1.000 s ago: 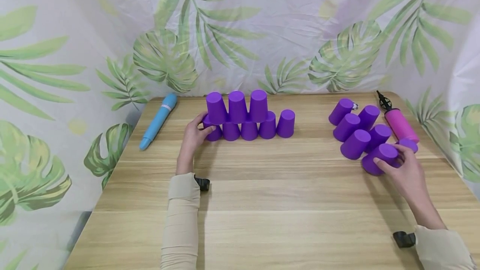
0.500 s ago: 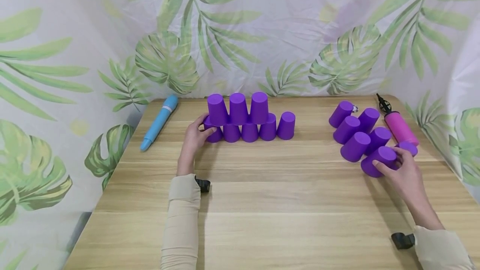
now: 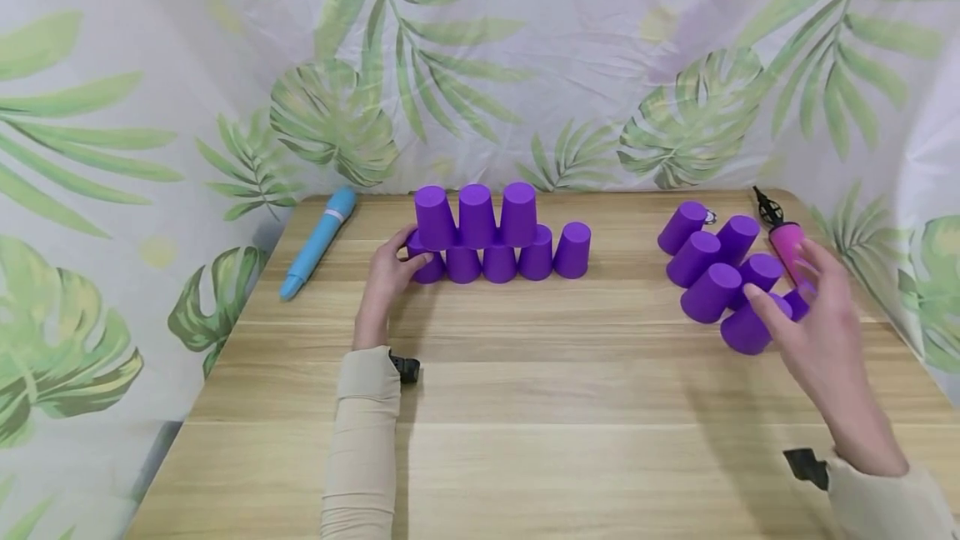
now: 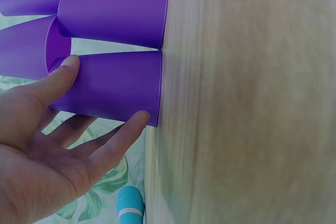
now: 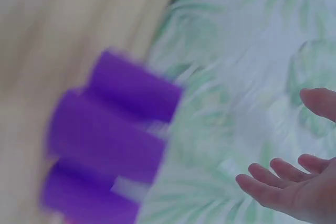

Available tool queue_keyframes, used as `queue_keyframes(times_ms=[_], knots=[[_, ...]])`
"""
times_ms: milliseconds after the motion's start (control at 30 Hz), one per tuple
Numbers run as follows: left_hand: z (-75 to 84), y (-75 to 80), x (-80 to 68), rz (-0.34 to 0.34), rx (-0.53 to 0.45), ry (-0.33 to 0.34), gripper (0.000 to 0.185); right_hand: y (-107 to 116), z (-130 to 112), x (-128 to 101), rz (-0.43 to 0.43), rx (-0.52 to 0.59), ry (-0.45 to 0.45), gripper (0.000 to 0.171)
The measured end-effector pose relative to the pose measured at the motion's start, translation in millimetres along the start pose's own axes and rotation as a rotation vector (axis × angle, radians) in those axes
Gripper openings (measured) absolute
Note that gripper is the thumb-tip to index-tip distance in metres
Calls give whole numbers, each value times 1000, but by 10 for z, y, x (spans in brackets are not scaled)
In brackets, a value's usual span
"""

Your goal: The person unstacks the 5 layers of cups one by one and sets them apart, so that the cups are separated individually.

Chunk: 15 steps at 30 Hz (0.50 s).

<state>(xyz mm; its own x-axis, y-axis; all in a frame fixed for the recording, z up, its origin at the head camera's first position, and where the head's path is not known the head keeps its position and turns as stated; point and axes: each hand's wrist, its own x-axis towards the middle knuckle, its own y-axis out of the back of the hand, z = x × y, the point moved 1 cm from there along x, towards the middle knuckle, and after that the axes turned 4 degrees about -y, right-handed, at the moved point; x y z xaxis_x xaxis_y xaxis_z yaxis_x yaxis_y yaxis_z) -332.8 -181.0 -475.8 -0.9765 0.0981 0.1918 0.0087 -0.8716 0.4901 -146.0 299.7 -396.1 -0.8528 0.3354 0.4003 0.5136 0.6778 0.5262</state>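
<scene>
Upside-down purple cups make two rows at the table's centre. Three upper cups (image 3: 476,219) stand on a longer bottom row, whose rightmost cup (image 3: 572,252) has nothing on top. My left hand (image 3: 386,277) holds the leftmost bottom cup (image 4: 113,85), its thumb on the near face and its fingers at the outer side and behind. On the right, my right hand (image 3: 825,340) hovers over a cluster of purple cups, thumb and fingers spread, holding nothing. It partly hides the nearest cup (image 3: 746,332). In the right wrist view this hand is apart from the blurred cups (image 5: 105,135).
A blue tube-shaped pump (image 3: 318,244) lies at the table's left edge. Behind the right cluster lies a pink pump (image 3: 784,247) with a black end. A small round object (image 3: 710,216) sits by the farthest cup there. Leaf-patterned cloth (image 3: 465,65) hangs behind the wooden table (image 3: 525,440).
My right hand has let go of the nearest cup in the right cluster and lifted with its fingers spread. That cup stays where it was. The left hand has not moved.
</scene>
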Motion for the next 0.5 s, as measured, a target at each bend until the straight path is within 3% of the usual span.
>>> queue_keyframes(times_ms=[167, 333, 500], knots=[[-21, 37, -10, -6, 25, 2, 60, -378, -445, 198, -119, 111, 130, 72], [5, 43, -7, 5, 27, 0, 59, -935, -840, 435, -263, 248, 220, 68], [22, 32, 2, 3, 25, -9, 60, -1513, -1128, 655, -433, 278, 212, 71]])
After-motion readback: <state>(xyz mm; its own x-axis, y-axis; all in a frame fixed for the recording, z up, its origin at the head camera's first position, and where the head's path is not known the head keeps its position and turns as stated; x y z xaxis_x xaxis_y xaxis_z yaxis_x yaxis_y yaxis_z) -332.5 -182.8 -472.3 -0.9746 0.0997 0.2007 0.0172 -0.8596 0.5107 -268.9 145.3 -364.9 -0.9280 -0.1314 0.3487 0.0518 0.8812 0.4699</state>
